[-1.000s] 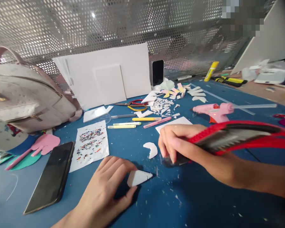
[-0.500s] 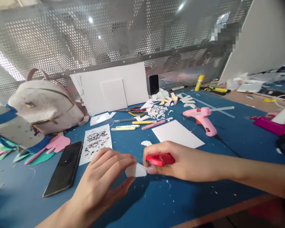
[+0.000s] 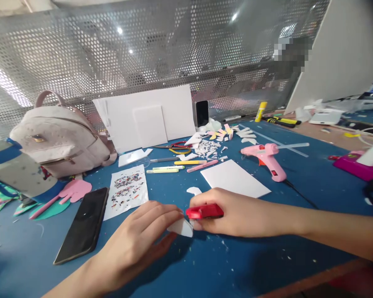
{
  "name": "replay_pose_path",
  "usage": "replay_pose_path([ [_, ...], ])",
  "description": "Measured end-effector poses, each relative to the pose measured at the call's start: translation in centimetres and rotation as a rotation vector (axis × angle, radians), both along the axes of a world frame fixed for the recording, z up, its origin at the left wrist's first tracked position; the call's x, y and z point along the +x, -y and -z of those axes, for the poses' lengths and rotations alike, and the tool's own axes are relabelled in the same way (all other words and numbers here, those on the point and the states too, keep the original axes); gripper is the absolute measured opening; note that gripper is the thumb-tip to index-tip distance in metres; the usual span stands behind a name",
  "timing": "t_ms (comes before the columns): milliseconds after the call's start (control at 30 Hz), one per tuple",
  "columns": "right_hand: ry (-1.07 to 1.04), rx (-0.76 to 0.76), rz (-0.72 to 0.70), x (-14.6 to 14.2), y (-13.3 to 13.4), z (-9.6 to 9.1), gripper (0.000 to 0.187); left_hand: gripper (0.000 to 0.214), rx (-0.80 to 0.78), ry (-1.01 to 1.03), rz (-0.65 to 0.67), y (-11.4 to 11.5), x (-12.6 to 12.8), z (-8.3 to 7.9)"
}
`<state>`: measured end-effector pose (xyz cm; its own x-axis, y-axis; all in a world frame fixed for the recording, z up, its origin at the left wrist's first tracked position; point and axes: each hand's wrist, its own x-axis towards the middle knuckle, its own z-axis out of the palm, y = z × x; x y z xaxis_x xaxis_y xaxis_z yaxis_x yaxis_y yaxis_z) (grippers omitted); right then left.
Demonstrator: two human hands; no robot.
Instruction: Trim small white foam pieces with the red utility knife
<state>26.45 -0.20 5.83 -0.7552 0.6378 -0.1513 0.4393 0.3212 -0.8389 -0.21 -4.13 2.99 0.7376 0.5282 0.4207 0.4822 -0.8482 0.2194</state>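
My left hand lies on the blue mat with its fingertips pressing down a small white foam piece. Across from it, my right hand is closed round a red utility knife, whose front end meets the white piece. A small curved white offcut lies just beyond the knife. A white rectangular sheet rests behind my right hand.
A black phone and a speckled paper sheet lie to the left. Further back are a pale backpack, white boards, pens, scissors, foam scraps and a pink glue gun.
My right hand brought the red knife down from close to the camera to the white piece. My left hand slid forward onto that piece. The view pulled back and rose.
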Motion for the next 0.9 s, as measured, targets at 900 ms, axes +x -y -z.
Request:
replay_pose_path([
  [900,-0.090,-0.128,-0.074,-0.1,0.7,0.6,0.024,0.033,0.019,0.036,0.189,0.0,0.8,0.0],
])
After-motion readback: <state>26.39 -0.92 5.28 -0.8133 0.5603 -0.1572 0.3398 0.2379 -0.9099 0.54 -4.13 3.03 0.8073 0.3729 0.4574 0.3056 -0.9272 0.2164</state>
